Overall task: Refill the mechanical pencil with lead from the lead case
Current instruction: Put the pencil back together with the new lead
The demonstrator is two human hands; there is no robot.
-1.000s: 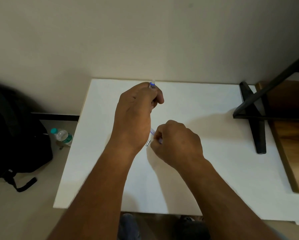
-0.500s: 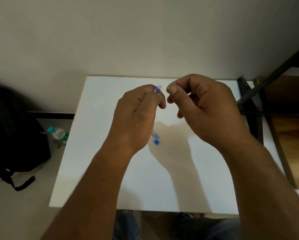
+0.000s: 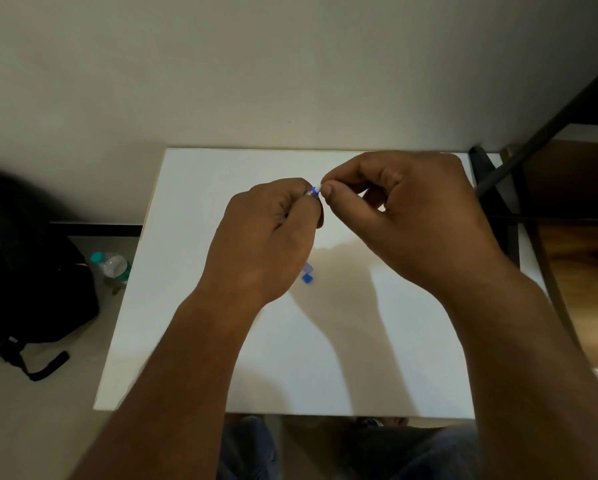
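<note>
Mechanical pencil: being held above the middle of the counter, almost wholly hidden inside a fist; only a short blue and clear end is showing, pointing right toward the other hand.

Left hand: curling closed around the pencil, fingers wrapped over the barrel, knuckles facing the camera.

Right hand: hovering just beside the left one, thumb and forefinger pressing together at the exposed end of the pencil. Whether a lead is being pinched between them is too small to tell.

Lead case: lying on the counter below the left hand, partly covered by it; a clear body with a small blue cap at its near end is showing. Neither hand is touching it.

Counter: white, rectangular, its far edge sitting against a pale wall; shadows of both hands are falling across its middle.

Black frame: dark bars crossing at the counter's far right corner, with a brown wooden surface lying beyond them.

Water bottle: clear with a teal cap, lying on the floor left of the counter.

Black backpack: resting on the floor at far left, just beside the bottle, one strap trailing toward the camera.

Person's knees: showing under the counter's near edge, in grey-blue fabric.
</note>
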